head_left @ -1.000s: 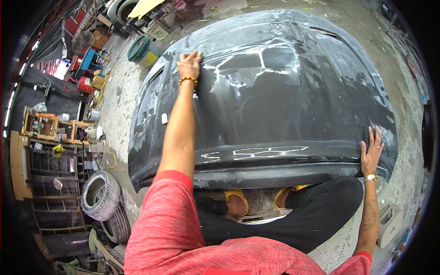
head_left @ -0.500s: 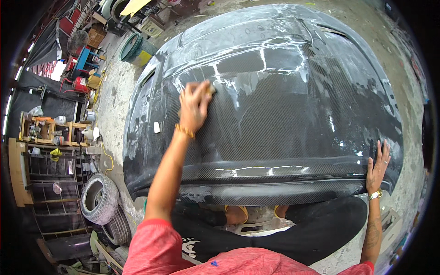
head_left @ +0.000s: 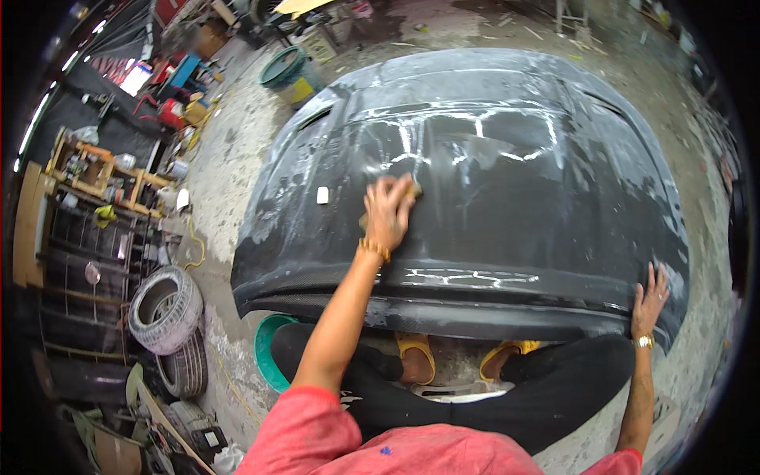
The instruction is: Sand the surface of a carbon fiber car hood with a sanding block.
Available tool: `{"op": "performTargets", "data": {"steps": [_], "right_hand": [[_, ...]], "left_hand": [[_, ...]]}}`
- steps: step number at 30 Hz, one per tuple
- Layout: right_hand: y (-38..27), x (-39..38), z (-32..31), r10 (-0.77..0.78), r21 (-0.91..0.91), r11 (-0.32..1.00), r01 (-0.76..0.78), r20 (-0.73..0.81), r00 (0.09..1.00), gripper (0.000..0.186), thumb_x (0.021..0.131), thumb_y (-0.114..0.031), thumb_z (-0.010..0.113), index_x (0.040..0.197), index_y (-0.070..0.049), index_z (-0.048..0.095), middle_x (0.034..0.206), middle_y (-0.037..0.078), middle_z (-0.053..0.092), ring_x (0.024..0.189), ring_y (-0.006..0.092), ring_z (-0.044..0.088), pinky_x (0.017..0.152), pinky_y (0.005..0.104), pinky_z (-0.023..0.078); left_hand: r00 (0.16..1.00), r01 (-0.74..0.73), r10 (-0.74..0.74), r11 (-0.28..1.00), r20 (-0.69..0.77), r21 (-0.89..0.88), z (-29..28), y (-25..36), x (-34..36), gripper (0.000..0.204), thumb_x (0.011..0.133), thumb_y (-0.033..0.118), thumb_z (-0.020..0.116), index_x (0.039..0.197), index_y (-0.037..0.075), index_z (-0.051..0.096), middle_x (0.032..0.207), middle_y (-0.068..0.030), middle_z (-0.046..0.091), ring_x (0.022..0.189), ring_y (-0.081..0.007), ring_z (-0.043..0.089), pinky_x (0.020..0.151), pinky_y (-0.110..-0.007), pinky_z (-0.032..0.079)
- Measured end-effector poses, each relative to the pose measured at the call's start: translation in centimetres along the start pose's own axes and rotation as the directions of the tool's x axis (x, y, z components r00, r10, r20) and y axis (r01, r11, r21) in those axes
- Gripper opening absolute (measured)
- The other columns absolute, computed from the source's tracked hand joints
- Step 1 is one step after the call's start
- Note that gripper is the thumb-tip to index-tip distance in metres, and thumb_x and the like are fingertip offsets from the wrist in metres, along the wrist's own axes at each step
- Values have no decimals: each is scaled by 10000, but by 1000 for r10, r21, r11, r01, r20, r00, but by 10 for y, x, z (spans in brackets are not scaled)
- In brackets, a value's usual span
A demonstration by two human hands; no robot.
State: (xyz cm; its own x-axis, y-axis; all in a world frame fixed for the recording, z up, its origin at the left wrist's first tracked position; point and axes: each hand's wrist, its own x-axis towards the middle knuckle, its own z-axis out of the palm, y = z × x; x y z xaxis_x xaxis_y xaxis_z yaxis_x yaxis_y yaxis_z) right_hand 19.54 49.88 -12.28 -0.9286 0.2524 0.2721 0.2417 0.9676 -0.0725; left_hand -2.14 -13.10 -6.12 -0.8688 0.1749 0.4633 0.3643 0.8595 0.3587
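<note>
A dark car hood [head_left: 491, 206] with a woven carbon-fibre pattern lies in front of me, wet and streaked with grey-white residue toward its edges. My left hand [head_left: 388, 210] presses a tan sanding pad [head_left: 414, 190] onto the hood, left of its middle. The pad shows on both sides of my fingers; the rest is hidden under the hand. Left of that hand, a small white block [head_left: 322, 195] rests on the surface. My right hand [head_left: 650, 302] lies flat with fingers spread on the near right corner of the hood, holding nothing.
Beside my left leg stands a green basin [head_left: 271, 356]. Two tyres [head_left: 165, 310] lean together on the left, near a wooden rack [head_left: 87, 166] with cans. Beyond the hood's far left corner is a green bucket [head_left: 286, 73]. A yellow cord [head_left: 195, 245] trails over the concrete floor.
My left hand has slid the sanding pad nearer to me across the hood. The view has shifted, showing more floor beyond the hood and the green basin. My right hand stays on its corner.
</note>
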Motion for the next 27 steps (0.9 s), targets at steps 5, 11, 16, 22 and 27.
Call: {"op": "performTargets", "data": {"steps": [5, 11, 16, 22, 27], "right_hand": [[52, -10, 7, -96, -80, 993, 85, -142, 985, 562, 1084, -439, 383, 1591, -199, 375, 1674, 95, 282, 1550, 329, 207, 1225, 536, 131], [33, -11, 5, -73, -52, 996, 68, -95, 993, 645, 1066, -564, 312, 1606, -210, 337, 1693, 47, 241, 1572, 309, 142, 1247, 556, 78], [22, -12, -5, -76, -39, 997, 73, -98, 992, 614, 1078, -515, 317, 1605, -201, 338, 1693, 55, 241, 1574, 311, 134, 1248, 553, 72], [28, -4, 28, -59, -88, 995, 50, -95, 994, 596, 1079, -505, 331, 1604, -223, 342, 1687, 58, 256, 1569, 315, 154, 1247, 551, 73], [28, -12, 10, 0, -138, 990, -6, -45, 999, 628, 1069, -547, 322, 1608, -224, 326, 1687, 61, 253, 1568, 326, 152, 1244, 559, 79]], "left_hand": [[997, -16, 16, 1000, 80, 5, -36, 8, -49, 442, 882, 177, 733, 1318, 186, 661, 1164, -106, 577, 1041, -317, 526, 923, -452, 426], [995, -9, 18, 996, -98, 92, -21, -67, 88, 339, 897, 221, 714, 1229, 152, 712, 1124, -175, 597, 1016, -377, 564, 929, -494, 452], [960, 268, -246, 944, -132, 193, 10, -110, 197, 366, 916, 325, 703, 1274, 249, 696, 1261, -129, 571, 1190, -372, 520, 1021, -539, 432], [949, 310, -297, 938, -103, 152, 8, -104, 161, 362, 899, 367, 721, 1246, 266, 723, 1228, -164, 611, 1161, -387, 543, 1023, -490, 450], [998, 13, -11, 999, -60, 30, -25, -28, -19, 418, 890, 144, 707, 1307, 132, 687, 1132, -128, 613, 1029, -329, 562, 914, -442, 442]]}}
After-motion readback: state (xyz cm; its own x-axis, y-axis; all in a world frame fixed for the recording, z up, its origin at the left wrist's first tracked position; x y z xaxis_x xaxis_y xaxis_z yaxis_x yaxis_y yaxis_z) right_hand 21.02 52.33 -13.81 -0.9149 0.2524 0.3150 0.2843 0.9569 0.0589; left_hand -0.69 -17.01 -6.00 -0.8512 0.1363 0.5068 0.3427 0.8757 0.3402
